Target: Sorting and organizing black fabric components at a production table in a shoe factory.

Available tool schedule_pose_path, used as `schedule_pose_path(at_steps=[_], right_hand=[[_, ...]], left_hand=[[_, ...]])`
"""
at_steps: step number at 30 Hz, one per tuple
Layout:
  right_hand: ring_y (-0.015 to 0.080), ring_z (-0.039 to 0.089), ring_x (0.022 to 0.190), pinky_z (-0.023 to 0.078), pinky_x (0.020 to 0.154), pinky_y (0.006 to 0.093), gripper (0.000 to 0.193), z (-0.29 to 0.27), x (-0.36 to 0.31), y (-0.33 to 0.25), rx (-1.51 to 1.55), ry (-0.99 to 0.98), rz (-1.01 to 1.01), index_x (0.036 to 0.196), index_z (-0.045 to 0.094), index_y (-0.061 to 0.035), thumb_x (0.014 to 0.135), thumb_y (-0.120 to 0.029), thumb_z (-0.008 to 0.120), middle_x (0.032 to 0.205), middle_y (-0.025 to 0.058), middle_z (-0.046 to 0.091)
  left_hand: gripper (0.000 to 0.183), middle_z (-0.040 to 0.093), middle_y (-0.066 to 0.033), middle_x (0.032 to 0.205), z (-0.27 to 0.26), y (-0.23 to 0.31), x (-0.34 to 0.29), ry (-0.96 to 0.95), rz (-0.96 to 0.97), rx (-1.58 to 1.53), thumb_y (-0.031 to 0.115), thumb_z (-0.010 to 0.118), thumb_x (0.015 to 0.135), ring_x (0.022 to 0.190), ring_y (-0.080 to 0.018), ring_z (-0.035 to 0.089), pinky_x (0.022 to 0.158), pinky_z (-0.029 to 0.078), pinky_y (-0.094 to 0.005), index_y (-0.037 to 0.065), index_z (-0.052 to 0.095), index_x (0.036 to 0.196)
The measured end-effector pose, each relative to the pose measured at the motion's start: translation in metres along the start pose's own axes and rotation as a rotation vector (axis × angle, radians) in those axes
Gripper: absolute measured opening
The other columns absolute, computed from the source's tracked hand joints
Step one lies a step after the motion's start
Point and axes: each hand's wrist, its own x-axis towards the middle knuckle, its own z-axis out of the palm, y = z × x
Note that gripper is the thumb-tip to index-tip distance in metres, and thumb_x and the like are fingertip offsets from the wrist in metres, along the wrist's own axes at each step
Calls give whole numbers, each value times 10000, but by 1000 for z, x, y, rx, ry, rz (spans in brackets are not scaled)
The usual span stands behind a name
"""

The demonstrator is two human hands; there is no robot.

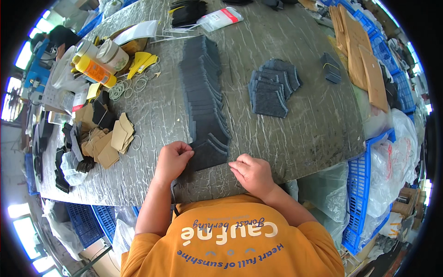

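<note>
A long overlapping row of dark grey felt pieces (pixel 203 87) runs down the middle of the grey crackled table (pixel 304 134) toward me. My left hand (pixel 173 159) pinches the left edge of the nearest piece (pixel 210 154) at the row's front end. My right hand (pixel 253 174) rests on the table just right of that piece, fingers curled, with fingertips near its lower right corner; I cannot tell if they touch it. A second, smaller fanned pile of the same dark pieces (pixel 272 87) lies further right.
Tan cardboard cut-outs (pixel 110 141), rubber bands (pixel 122 87), a yellow bottle (pixel 94 70) and tape rolls crowd the left side. Brown cardboard sheets (pixel 364 55) lie on blue crates (pixel 364 184) at right, with plastic bags (pixel 397 157). Small dark bundle (pixel 331 67) at far right of table.
</note>
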Motion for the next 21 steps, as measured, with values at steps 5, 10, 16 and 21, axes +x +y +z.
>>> schedule_pose_path(at_steps=[5,10,16,21], right_hand=[[213,592,595,479,519,335,139,7,0,0,-44,46,-146,863,658,-66,727,-85,678,985,39,621],[184,587,585,476,519,320,219,6,3,-4,-126,-61,-194,956,662,-69,739,-102,661,1067,39,626],[165,584,585,476,528,313,318,5,4,-9,-233,-155,-192,1051,658,-111,736,-147,669,1107,27,615],[158,593,608,481,543,318,350,7,5,-9,-238,-177,-174,1063,657,-127,715,-148,690,1099,12,609]], left_hand=[[78,613,-1,674,1,-3,1,3,20,25,59,665,779,596,-56,516,543,413,-222,0,644,825],[87,606,4,663,1,-1,0,5,13,31,72,666,776,577,-58,505,531,410,-229,5,648,829],[107,596,-3,640,-1,5,1,5,11,114,103,685,758,559,-67,502,522,408,-241,18,656,816],[155,644,-132,692,-2,9,1,-15,-34,192,155,687,739,629,-234,619,619,480,-333,23,672,819]])
